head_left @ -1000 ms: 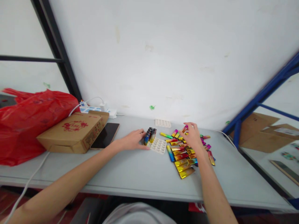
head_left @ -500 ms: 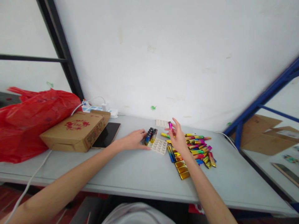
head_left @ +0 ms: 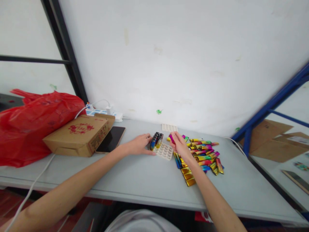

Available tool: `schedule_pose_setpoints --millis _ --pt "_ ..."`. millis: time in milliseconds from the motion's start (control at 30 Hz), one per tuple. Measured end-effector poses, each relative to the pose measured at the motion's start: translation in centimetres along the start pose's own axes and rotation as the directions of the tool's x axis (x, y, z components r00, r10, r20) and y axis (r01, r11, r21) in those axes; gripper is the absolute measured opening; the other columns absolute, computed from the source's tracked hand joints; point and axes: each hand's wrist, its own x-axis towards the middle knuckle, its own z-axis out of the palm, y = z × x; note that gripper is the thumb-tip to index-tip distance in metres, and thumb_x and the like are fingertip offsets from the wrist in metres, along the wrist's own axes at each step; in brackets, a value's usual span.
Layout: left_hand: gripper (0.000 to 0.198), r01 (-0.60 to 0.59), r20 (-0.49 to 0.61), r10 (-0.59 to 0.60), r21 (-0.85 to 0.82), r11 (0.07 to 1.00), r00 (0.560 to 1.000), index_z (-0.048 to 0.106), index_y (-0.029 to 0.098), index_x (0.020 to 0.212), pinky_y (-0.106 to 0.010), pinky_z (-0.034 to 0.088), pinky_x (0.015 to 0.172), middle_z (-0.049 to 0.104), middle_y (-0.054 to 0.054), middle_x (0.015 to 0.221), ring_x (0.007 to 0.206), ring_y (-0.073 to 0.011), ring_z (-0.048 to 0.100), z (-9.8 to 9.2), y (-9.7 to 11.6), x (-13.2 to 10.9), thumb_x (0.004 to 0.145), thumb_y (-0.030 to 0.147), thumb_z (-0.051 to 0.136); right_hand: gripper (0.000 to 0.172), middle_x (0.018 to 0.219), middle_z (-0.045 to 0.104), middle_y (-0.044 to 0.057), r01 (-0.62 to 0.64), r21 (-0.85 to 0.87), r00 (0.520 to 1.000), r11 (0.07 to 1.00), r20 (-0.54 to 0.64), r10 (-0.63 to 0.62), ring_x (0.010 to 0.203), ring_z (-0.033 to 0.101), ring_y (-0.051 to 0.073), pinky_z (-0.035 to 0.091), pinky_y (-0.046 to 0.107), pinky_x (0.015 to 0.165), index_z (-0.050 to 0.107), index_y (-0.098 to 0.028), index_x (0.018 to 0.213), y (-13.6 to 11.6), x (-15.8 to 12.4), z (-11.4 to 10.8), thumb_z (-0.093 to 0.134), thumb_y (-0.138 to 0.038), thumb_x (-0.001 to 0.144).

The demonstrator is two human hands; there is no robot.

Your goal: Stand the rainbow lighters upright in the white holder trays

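A pale tray with rows of small holes (head_left: 166, 151) lies on the grey table. Upright lighters (head_left: 158, 138) with black tops fill its left part, their bodies blue and yellow. My left hand (head_left: 139, 145) rests at the tray's left side, thumb and fingers spread around the lighters and the tray's front corner. Just past the tray's right edge, my right hand (head_left: 180, 145) pinches a purple lighter (head_left: 172, 139), mostly covered by the fingers. Beneath and beside the right forearm lies a pile of shiny lighters (head_left: 205, 158) in gold, red, green, purple and blue.
A second pale tray (head_left: 169, 127) lies by the wall. To the left are a dark tablet (head_left: 111, 139), a cardboard box (head_left: 77, 133), a red plastic bag (head_left: 41, 125) and a white power strip (head_left: 118, 116). A blue metal frame (head_left: 247, 140) stands at the right.
My right hand has come down and slightly left towards the tray, tilting the purple lighter and closing further around it. My left hand stays at the tray.
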Motion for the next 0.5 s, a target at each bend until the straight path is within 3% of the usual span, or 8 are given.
schedule_pose_setpoints --millis 167,367,500 --pt "0.067 0.001 0.017 -0.001 0.004 1.0 1.0 0.068 0.015 0.111 -0.038 0.051 0.088 0.064 -0.012 0.107 0.097 -0.03 0.064 0.0 0.0 0.0 0.082 0.075 0.07 0.067 0.044 0.028 -0.006 -0.066 -0.204 0.997 0.977 -0.038 0.06 0.041 0.028 0.012 0.023 0.027 0.043 0.045 -0.024 0.054 0.7 0.2 0.4 0.042 -0.079 0.093" --pt "0.068 -0.011 0.004 0.011 -0.001 1.0 1.0 0.067 0.015 0.112 -0.037 0.051 0.089 0.064 -0.012 0.108 0.097 -0.0293 0.064 0.2 -0.2 0.1 0.083 0.077 0.067 0.056 0.044 0.041 -0.003 -0.019 -0.373 0.995 0.928 -0.096 -0.018 0.045 0.039 0.014 0.03 0.03 0.051 0.046 -0.024 0.05 1.7 0.7 0.6 0.035 -0.056 0.095" --pt "0.068 -0.006 0.021 0.005 0.013 1.0 1.0 0.067 0.016 0.112 -0.037 0.051 0.089 0.064 -0.011 0.108 0.097 -0.0292 0.064 0.1 -0.1 0.1 0.083 0.077 0.066 0.053 0.046 0.044 -0.002 0.017 -0.392 0.994 0.92 -0.089 -0.056 0.046 0.04 0.015 0.031 0.031 0.053 0.045 -0.024 0.051 1.8 0.8 0.6 0.035 -0.053 0.094"
